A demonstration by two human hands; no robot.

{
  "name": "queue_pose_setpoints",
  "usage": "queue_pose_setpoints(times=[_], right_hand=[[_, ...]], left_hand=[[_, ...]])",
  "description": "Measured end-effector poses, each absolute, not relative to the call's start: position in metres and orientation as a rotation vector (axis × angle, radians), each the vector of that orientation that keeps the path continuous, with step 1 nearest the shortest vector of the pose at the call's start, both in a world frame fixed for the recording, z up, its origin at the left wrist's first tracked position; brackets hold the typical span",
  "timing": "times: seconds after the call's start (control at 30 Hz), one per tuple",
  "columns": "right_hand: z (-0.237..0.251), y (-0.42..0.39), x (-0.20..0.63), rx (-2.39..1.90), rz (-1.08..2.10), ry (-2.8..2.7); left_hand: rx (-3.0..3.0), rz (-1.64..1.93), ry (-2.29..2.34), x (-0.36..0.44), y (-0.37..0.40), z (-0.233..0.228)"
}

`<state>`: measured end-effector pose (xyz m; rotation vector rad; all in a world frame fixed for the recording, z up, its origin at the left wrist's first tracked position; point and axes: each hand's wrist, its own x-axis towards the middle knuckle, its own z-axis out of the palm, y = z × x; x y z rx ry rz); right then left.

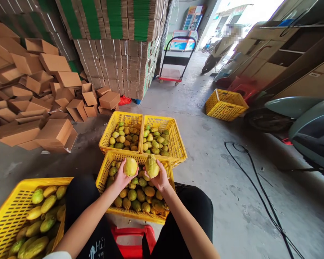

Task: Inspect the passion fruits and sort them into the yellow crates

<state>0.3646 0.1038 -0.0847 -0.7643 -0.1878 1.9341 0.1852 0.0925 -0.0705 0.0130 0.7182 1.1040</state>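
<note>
My left hand (122,177) is closed around a pale yellow papaya (130,167), held up over the near yellow crate (136,215). Just to its right, my right hand (159,176) grips a yellow-green papaya (152,166) with a ridged, uneven skin. The two fruits are side by side with a small gap between them. Below both hands, many green and yellow papayas (140,195) fill the near crate, which stands between my knees.
Two joined yellow crates (124,150) (178,144) of papayas stand beyond. Another papaya crate (18,183) is at my left. Cardboard boxes (54,133) pile up at left. A yellow crate (224,108), a scooter (313,126) and a black cable (255,172) lie right.
</note>
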Motion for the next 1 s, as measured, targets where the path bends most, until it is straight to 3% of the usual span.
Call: queue_pose_setpoints(times=[0.3, 0.63, 1.0], right_hand=[[-0.0774, 0.1052, 0.3612, -0.584, 1.929, -0.293], [-0.0804, 0.1003, 0.3585, -0.836, 1.925, -0.265], [-0.0824, 0.1049, 0.3634, -0.724, 1.943, -0.148]], left_hand=[[-0.033, 1.232, 0.67, 0.1846, 0.0933, -0.0745], [0.036, 1.091, 0.716, 0.1863, 0.0918, -0.0739], [-0.031, 1.154, 0.61, 0.1845, 0.0942, -0.0777]])
